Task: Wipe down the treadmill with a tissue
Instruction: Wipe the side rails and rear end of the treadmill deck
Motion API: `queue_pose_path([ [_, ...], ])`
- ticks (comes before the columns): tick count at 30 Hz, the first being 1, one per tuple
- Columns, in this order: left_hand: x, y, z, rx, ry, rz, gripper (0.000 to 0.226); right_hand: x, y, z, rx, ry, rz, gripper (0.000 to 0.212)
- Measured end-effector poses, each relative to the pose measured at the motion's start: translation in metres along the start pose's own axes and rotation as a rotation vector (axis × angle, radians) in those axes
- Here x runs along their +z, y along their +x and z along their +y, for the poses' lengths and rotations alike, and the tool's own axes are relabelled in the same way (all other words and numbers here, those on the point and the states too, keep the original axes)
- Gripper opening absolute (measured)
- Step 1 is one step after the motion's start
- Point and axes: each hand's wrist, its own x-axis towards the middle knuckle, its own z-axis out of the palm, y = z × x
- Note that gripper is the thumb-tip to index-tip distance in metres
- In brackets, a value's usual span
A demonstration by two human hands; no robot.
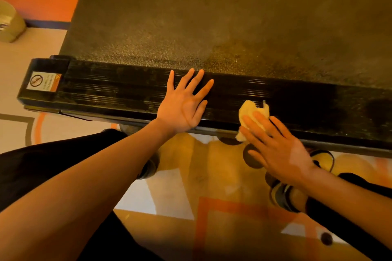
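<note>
Looking down on the treadmill [212,17], its grainy dark belt fills the top of the view, with the glossy black side rail [116,91] running across the middle. The left hand [183,105] lies flat on that rail, palm down and gripping nothing, its fingers [192,79] spread wide and straight, the tips reaching the belt's edge. To its right is the tissue [252,110] — a crumpled pale wad sitting on the rail near its outer edge. The right hand [275,146] is on top of it, fingers extended and pressing the wad against the rail rather than curling round it. The two hands are near each other but apart. At the rail's left end there's a warning sticker [43,82]. Below, a patterned orange and cream floor [212,176] and one shoe [282,195] under the right wrist.
</note>
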Motion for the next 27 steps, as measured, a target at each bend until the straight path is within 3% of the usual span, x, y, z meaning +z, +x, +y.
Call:
queue_pose_path([
  [3, 0.002, -0.001, 0.001, 0.001, -0.009, 0.026, 0.059, -0.002, -0.011, 0.003, 0.064, 0.04, -0.004, 0.069],
  [8, 0.002, -0.001, 0.0, -0.009, -0.02, 0.011, 0.06, -0.011, 0.055, -0.052, 0.051, 0.086, 0.057, 0.07],
  [12, 0.002, -0.001, 0.0, -0.004, -0.016, 0.004, 0.06, -0.006, 0.02, -0.011, -0.035, 0.004, -0.005, 0.068],
  [16, 0.001, 0.0, 0.001, -0.004, -0.029, 0.02, 0.061, -0.006, -0.033, 0.034, 0.053, 0.018, -0.067, 0.068],
  [23, -0.001, -0.001, 0.001, -0.002, -0.025, 0.007, 0.061, -0.024, 0.05, -0.065, 0.213, 0.289, 0.036, 0.076],
  [27, -0.001, -0.001, -0.001, 0.005, -0.008, -0.001, 0.06, -0.016, 0.019, -0.027, 0.13, 0.191, -0.01, 0.079],
])
